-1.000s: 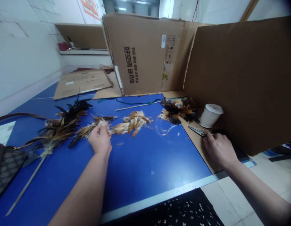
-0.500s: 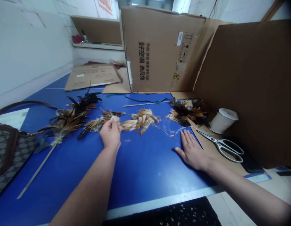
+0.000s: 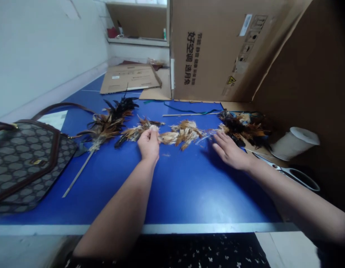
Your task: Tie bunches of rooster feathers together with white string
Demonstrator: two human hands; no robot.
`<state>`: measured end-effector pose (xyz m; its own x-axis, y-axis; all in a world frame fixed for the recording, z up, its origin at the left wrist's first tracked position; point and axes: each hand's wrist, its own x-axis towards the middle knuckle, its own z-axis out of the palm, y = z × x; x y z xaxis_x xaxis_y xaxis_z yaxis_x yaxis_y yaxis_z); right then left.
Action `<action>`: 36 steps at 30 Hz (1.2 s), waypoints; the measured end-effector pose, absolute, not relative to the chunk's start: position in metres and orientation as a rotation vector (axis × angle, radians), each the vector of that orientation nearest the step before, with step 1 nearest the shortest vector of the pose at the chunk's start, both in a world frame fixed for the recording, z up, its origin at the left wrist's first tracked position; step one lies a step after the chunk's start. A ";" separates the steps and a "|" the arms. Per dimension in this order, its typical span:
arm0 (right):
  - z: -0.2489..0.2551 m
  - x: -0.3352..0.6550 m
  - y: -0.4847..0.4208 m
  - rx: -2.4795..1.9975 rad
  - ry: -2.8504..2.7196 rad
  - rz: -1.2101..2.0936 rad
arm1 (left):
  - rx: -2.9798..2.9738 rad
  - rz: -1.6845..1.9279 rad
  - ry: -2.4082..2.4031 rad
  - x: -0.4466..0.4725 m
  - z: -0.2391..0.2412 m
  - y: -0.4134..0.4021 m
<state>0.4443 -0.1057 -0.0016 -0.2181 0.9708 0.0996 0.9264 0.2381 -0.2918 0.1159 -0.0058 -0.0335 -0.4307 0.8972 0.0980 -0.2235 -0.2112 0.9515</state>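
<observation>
Brown feathers at frame left already sit on a stick; pale feathers at centre look unbound, the left hand pinching a tuft, the right hand open beside threads, centre-right.

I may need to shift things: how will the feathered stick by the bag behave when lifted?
The feathered stick likely feels light, its shaft being so thin. That bare shaft looks straight, so it is probably fairly stiff. Its feathers splay loosely and may flop or sway.
</observation>
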 end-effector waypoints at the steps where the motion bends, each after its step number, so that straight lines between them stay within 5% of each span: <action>1: 0.006 0.447 -0.126 -1.684 -2.323 0.225 | 0.883 1.752 1.215 0.116 -0.034 -0.005; 8: 0.028 0.433 -0.244 -1.182 -2.813 0.639 | 0.863 1.751 1.184 0.116 -0.034 -0.004; 14: 0.000 0.419 -0.195 -1.018 -2.895 0.478 | 0.883 1.778 1.171 0.117 -0.032 -0.008; 23: -0.016 0.370 -0.128 -1.221 -2.392 -0.040 | 0.880 1.615 1.105 0.127 -0.023 -0.019; 36: -0.007 0.374 -0.139 -1.053 -1.765 0.370 | 1.161 0.968 0.801 0.181 -0.009 -0.108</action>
<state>0.3738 -0.1386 -0.0074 -0.1148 0.7910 0.6010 0.4828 0.5731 -0.6621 0.1814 -0.1076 -0.0091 0.3849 0.9226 -0.0260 -0.1981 0.1102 0.9740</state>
